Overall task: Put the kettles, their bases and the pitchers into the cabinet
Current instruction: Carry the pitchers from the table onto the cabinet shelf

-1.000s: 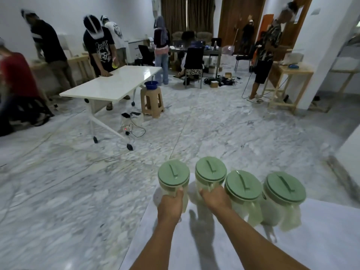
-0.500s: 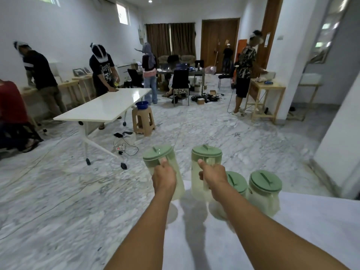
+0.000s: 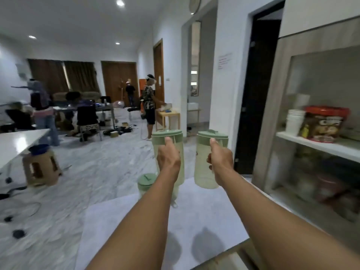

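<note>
My left hand (image 3: 168,158) grips the handle of a pale green lidded pitcher (image 3: 162,140), held up in the air over the white counter (image 3: 159,221). My right hand (image 3: 221,159) grips a second green pitcher (image 3: 202,166) at the same height, a little to the right. Another green-lidded pitcher (image 3: 146,183) stands on the counter's far edge, partly hidden behind my left forearm. The cabinet (image 3: 272,117) with glass-fronted shelves rises at the right, close to the right-hand pitcher. No kettle or base is in view.
On the cabinet shelf (image 3: 319,145) stand stacked white cups (image 3: 294,121) and a red-lidded snack tub (image 3: 323,123). A dark doorway (image 3: 257,94) opens left of the cabinet. A stool (image 3: 40,166) with a blue bowl, a white table (image 3: 17,143) and several people occupy the marble-floored room.
Both hands have lifted their pitchers off the counter and carried them right. My view has swung right, bringing the cabinet into sight; the other pitchers stayed on the counter.
</note>
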Tool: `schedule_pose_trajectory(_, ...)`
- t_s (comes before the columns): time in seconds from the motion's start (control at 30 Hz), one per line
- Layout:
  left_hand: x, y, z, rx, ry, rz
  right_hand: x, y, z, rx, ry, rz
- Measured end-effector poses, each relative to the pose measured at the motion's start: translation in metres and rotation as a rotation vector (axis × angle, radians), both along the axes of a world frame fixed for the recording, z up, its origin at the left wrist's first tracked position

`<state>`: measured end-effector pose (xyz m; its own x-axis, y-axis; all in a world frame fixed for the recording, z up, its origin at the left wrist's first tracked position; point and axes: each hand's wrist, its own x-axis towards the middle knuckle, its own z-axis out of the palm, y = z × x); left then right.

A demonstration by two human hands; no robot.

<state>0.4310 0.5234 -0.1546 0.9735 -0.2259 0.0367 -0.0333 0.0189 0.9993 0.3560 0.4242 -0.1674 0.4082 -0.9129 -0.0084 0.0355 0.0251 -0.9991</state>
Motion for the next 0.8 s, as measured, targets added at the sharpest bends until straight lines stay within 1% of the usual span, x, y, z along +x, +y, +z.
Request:
schedule_pose_trajectory(0.07,-0.042,-0.037,0.011,-0.041,-0.02,-0.095,-0.062,-0.027,0.015,-0.015,-0.011,-0.119)
schedule_pose_trajectory(0.13,-0.087,-0.072,0.024,-0.045,-0.033,-0.24,-0.122,-0.056,0.026,-0.044,-0.017,-0.272)
schedule_pose_trajectory(0.17,-0.126,-0.099,0.032,-0.036,-0.039,-0.341,-0.167,-0.076,0.032,-0.048,-0.058,-0.383)
schedule_pose_trajectory(0.2,-0.158,-0.121,0.038,-0.035,-0.05,-0.404,-0.202,-0.094,0.037,-0.064,-0.073,-0.45)
schedule_pose_trajectory(0.27,-0.181,-0.139,0.046,-0.101,-0.069,-0.409,-0.23,-0.107,0.045,-0.076,-0.048,-0.474)
schedule_pose_trajectory(0.33,-0.231,-0.172,0.049,-0.123,-0.075,-0.525,-0.287,-0.127,0.052,-0.096,-0.043,-0.573)
schedule_pose_trajectory(0.4,-0.296,-0.214,0.05,-0.131,-0.091,-0.662,-0.352,-0.157,0.056,-0.098,-0.054,-0.718)
schedule_pose_trajectory(0.47,-0.361,-0.251,0.054,-0.149,-0.09,-0.781,-0.417,-0.182,0.066,-0.12,-0.067,-0.797)
schedule_pose_trajectory(0.63,-0.498,-0.333,0.063,-0.213,-0.075,-0.96,-0.554,-0.238,0.078,-0.205,-0.033,-0.978)
schedule_pose_trajectory(0.8,-0.614,-0.404,0.058,-0.217,-0.028,-1.134,-0.672,-0.294,0.073,-0.261,0.037,-1.117)
